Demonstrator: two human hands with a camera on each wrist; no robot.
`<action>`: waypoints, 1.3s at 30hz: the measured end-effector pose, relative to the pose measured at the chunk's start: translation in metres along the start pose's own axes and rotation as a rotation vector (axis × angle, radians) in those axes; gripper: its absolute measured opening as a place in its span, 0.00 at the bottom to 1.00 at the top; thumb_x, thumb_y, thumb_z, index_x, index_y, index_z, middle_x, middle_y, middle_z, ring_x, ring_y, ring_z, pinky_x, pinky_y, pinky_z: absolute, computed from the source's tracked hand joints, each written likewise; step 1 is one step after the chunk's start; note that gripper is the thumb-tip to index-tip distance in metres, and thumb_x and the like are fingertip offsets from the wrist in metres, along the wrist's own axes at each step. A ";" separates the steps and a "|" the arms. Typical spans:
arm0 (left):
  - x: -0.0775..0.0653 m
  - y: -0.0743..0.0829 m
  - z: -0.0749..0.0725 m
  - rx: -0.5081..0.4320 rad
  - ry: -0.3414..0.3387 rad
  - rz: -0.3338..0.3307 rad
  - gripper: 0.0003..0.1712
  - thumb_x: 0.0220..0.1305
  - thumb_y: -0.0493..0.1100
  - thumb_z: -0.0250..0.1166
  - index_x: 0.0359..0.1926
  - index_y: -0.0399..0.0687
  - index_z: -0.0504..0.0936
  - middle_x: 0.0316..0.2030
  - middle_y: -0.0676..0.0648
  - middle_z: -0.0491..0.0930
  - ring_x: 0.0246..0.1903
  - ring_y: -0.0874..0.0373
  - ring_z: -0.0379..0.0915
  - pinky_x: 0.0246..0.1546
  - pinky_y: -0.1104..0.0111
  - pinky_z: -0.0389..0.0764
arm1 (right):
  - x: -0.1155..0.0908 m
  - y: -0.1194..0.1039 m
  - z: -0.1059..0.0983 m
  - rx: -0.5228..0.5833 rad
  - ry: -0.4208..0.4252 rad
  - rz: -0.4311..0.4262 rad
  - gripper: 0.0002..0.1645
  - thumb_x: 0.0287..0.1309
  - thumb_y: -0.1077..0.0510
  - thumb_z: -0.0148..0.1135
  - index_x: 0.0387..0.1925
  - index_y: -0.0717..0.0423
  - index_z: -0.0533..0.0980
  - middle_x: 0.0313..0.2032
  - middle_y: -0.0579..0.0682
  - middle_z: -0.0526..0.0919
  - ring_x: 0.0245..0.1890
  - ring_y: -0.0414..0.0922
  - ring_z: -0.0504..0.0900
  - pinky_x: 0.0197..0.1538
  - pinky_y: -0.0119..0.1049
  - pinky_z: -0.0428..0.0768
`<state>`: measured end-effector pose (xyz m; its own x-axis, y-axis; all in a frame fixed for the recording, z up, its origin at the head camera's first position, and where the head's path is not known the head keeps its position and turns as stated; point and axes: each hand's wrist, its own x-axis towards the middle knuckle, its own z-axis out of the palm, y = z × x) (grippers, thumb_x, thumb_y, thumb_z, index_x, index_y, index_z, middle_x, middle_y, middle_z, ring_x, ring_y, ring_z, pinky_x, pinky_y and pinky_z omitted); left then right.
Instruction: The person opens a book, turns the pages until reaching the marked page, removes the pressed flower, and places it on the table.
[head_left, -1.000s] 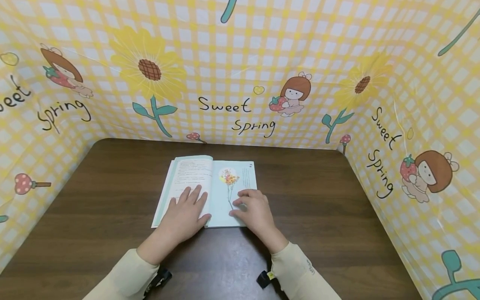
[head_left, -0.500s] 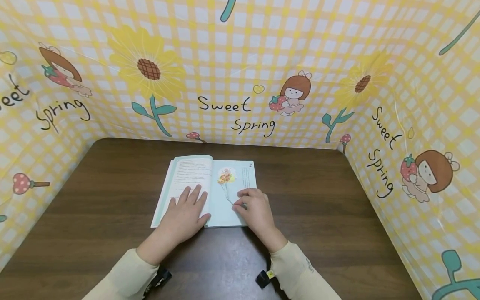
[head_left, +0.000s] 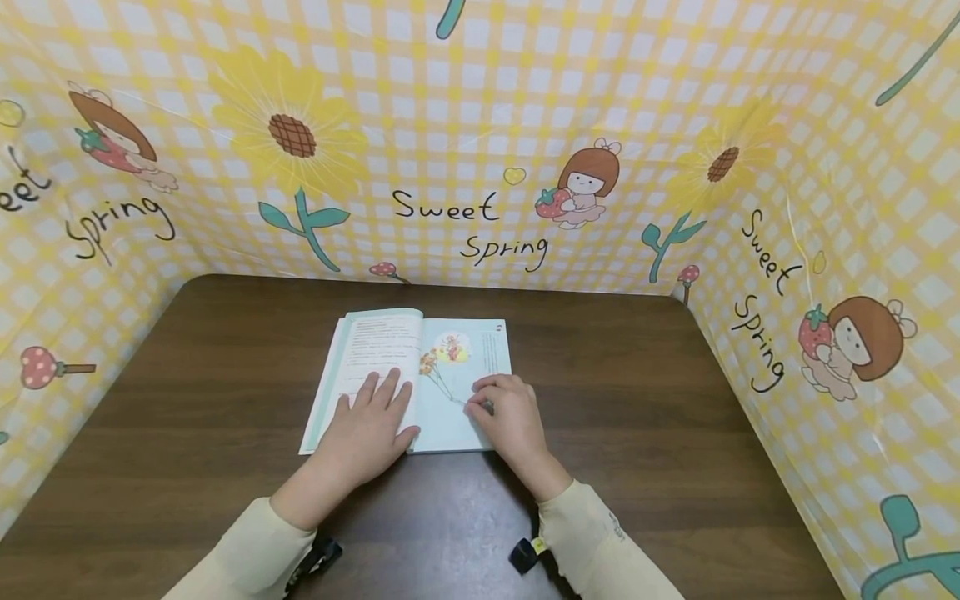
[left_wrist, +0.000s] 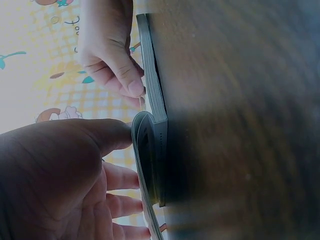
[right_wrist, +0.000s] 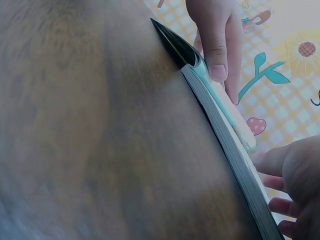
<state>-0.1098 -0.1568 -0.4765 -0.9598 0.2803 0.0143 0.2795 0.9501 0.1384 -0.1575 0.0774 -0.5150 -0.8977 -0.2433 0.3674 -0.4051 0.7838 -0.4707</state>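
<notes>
An open book [head_left: 446, 433] lies on the table, text on its left page and a printed round picture [head_left: 453, 347] on its right. My left hand [head_left: 371, 425] presses flat on the left page with fingers spread. Over the right page, my right hand [head_left: 513, 421] pinches the thin stem of a small dried flower sprig [head_left: 428, 362] between thumb and finger. Its orange blooms point up and left, near the book's fold. Seen from the left wrist, a bit of stem [left_wrist: 141, 102] shows below the right thumb. The stem's lower end is hidden by the right hand.
The dark wooden table [head_left: 622, 375] surrounds the book. Yellow checked cloth [head_left: 465, 108] with printed flowers and figures stands up along the back and both sides. Black straps [head_left: 318, 558] show at the cuffs of the pale sleeves [head_left: 255, 546].
The sprig's flower head has swung left, off the printed picture toward the fold. My right thumb and finger have closed on the stem. The left hand stays on its page.
</notes>
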 end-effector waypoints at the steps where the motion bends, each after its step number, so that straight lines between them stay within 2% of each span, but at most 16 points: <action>1: 0.000 0.000 0.000 -0.001 -0.001 -0.001 0.40 0.71 0.59 0.62 0.75 0.41 0.68 0.77 0.35 0.60 0.75 0.32 0.54 0.63 0.28 0.63 | 0.000 0.000 0.000 0.012 0.007 0.003 0.05 0.57 0.53 0.77 0.28 0.47 0.88 0.44 0.40 0.88 0.51 0.45 0.82 0.57 0.46 0.73; 14: 0.002 0.000 0.000 0.003 -0.009 0.000 0.40 0.71 0.59 0.61 0.75 0.41 0.68 0.77 0.35 0.60 0.75 0.32 0.54 0.63 0.29 0.63 | 0.006 -0.003 -0.010 0.188 0.075 0.067 0.06 0.57 0.56 0.76 0.29 0.53 0.88 0.43 0.44 0.89 0.50 0.47 0.83 0.62 0.50 0.74; 25: 0.003 -0.001 0.002 -0.002 0.000 0.003 0.40 0.72 0.60 0.61 0.75 0.41 0.67 0.77 0.35 0.59 0.75 0.32 0.54 0.63 0.29 0.63 | 0.018 -0.001 -0.034 0.206 0.124 0.046 0.05 0.58 0.57 0.76 0.29 0.53 0.88 0.46 0.46 0.89 0.54 0.49 0.83 0.63 0.50 0.74; 32: 0.002 -0.003 0.000 -0.011 0.008 0.000 0.40 0.72 0.60 0.61 0.75 0.41 0.67 0.77 0.34 0.59 0.75 0.32 0.53 0.63 0.28 0.62 | 0.024 0.006 -0.050 0.209 0.171 0.062 0.06 0.58 0.57 0.76 0.29 0.55 0.88 0.48 0.47 0.88 0.52 0.46 0.81 0.50 0.44 0.77; 39: 0.003 -0.001 0.001 -0.020 -0.004 -0.001 0.40 0.72 0.60 0.61 0.75 0.41 0.67 0.77 0.35 0.59 0.75 0.31 0.53 0.63 0.28 0.61 | 0.022 0.027 -0.067 0.206 0.212 0.091 0.06 0.59 0.56 0.75 0.30 0.54 0.88 0.49 0.45 0.87 0.56 0.46 0.80 0.55 0.45 0.77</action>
<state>-0.1127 -0.1569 -0.4779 -0.9601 0.2796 0.0106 0.2777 0.9475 0.1586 -0.1763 0.1319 -0.4658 -0.8843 -0.0358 0.4655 -0.3708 0.6597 -0.6537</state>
